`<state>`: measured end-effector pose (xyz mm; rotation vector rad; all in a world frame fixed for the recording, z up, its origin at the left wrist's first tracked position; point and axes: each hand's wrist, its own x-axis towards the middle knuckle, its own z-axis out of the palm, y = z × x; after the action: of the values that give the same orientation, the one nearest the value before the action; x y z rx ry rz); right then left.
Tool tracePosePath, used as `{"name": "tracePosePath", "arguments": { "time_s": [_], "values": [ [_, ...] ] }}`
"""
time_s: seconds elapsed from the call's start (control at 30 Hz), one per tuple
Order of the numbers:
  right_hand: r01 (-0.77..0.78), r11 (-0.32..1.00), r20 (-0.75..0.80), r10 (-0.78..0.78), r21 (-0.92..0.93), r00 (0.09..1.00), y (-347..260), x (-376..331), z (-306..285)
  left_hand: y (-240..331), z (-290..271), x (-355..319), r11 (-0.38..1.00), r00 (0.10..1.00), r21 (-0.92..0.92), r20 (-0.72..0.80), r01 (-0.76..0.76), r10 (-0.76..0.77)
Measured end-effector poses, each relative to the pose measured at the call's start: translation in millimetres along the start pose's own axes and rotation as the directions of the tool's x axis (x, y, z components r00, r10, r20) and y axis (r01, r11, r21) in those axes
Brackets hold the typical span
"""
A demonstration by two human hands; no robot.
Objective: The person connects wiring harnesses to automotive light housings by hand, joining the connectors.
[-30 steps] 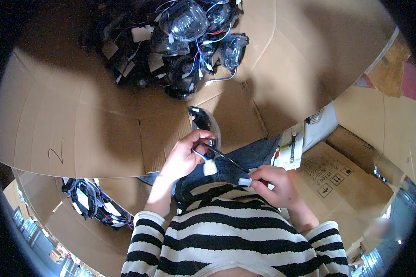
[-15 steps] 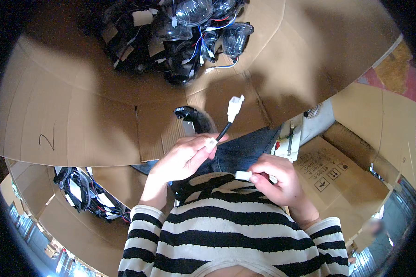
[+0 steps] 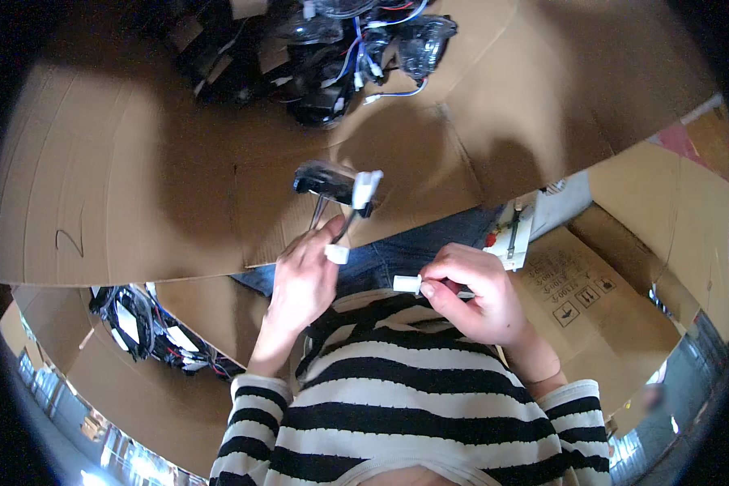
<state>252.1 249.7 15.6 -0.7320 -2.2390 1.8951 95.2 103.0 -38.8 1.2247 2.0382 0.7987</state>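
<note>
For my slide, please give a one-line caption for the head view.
Left hand lifts a black cable with white connectors; right hand pinches another white connector above cardboard.

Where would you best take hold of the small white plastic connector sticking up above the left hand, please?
Probably by the small white plastic connector's flat side faces, coming from above with the right hand: it stands upright on its black wire, its top free, while the left hand holds the wire below.

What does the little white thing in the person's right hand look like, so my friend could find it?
Start at the big cardboard sheet, then come down to the striped shirt. Just above it, the right hand pinches a small white plastic plug that sticks out to the left of the fingertips. Unlike the left hand's plugs, no black wire shows on it.
</note>
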Motion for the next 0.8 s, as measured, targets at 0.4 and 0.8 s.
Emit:
{"name": "tracePosePath", "arguments": {
  "time_s": [0.4, 0.8],
  "values": [
    [-0.077, 0.995, 0.3, 0.056, 0.059, 0.952, 27, 14, 66, -20, 7, -68, 0.989, 0.999, 0.145, -0.01, 0.034, -0.033],
    [0.015, 0.974, 0.18, 0.026, -0.225, 0.983, 26, 14, 71, -22, 10, -62, 0.983, 0.996, 0.179, -0.071, -0.038, 0.052]
  ]
}}
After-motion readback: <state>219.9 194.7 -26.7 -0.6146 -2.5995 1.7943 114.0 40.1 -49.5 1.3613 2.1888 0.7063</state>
